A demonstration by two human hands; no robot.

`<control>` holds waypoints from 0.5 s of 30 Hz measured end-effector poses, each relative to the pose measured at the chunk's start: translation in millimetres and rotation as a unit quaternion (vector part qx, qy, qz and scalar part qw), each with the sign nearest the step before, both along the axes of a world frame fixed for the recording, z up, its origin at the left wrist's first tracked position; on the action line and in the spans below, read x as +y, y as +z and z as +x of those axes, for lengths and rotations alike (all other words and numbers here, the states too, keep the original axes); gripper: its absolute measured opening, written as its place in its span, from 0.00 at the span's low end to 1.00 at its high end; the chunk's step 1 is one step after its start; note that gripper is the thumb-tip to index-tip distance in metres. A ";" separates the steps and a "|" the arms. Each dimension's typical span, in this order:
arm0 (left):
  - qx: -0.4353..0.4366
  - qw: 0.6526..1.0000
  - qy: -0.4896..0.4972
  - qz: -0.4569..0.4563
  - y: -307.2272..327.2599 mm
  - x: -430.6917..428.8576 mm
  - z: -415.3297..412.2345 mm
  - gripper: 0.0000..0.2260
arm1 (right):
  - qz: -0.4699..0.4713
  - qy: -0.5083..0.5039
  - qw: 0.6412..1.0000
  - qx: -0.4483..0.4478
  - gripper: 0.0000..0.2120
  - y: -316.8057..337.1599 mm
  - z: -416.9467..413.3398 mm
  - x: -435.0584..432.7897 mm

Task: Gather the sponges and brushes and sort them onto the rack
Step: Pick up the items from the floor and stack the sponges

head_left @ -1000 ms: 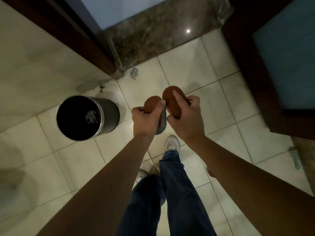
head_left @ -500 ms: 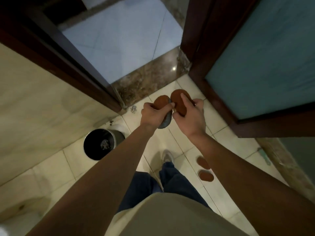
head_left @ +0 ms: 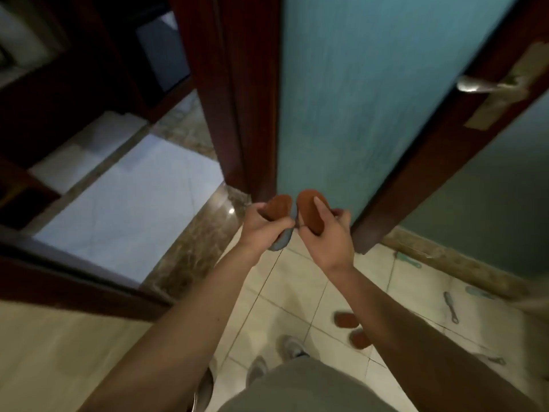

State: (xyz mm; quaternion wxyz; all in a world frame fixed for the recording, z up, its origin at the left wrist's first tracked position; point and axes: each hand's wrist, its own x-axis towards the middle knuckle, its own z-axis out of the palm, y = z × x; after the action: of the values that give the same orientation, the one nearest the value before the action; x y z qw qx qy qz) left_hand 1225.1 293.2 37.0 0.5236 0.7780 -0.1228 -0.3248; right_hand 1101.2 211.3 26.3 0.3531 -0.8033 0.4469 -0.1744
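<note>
- The left hand [head_left: 264, 224] is gripping the left sponge [head_left: 279, 205] by its middle, in front of the door [head_left: 371, 99].
- The right hand [head_left: 326, 230] is pinching the right sponge [head_left: 309, 208], right beside it, also in front of the door.
- Both sponges are looking oval, brown, soft and light, so a gentle squeeze is probably holding them fine.
- Two floor sponges [head_left: 346, 319] are lying below the door, with thin brushes [head_left: 450, 306] lying further right.

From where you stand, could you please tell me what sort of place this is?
Likely a bathroom or washroom doorway: a cream tiled floor, a dark wooden door with a frosted teal panel and lever handle, and a marble threshold.
</note>
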 end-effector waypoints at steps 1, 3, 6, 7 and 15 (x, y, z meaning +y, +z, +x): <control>-0.018 1.000 -0.011 -0.016 6.0 -5.6 -4.7 0.14 | -0.004 -0.028 1.000 -0.008 0.34 7.3 -7.1 0.5; -0.039 0.998 -0.038 -0.042 17.4 -16.6 -17.6 0.19 | -0.007 -0.083 0.996 -0.020 0.34 21.7 -23.4 1.1; -0.055 0.990 -0.109 -0.073 30.1 -35.8 -40.6 0.23 | -0.024 -0.158 0.986 -0.042 0.33 44.1 -52.8 0.5; -0.055 0.985 -0.139 -0.080 34.9 -43.0 -49.7 0.23 | -0.036 -0.184 0.981 -0.046 0.33 51.5 -64.2 0.2; -0.080 0.929 -0.346 -0.102 76.1 -93.9 -136.0 0.31 | -0.093 -0.346 0.932 -0.050 0.33 89.5 -162.5 -7.9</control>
State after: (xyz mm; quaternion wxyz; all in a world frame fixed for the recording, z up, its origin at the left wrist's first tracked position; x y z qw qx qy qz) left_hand 1089.1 199.2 113.1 0.4440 0.6529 -0.4584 -0.4079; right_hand 938.7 203.4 115.7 0.2165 -0.6183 0.6608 -0.3663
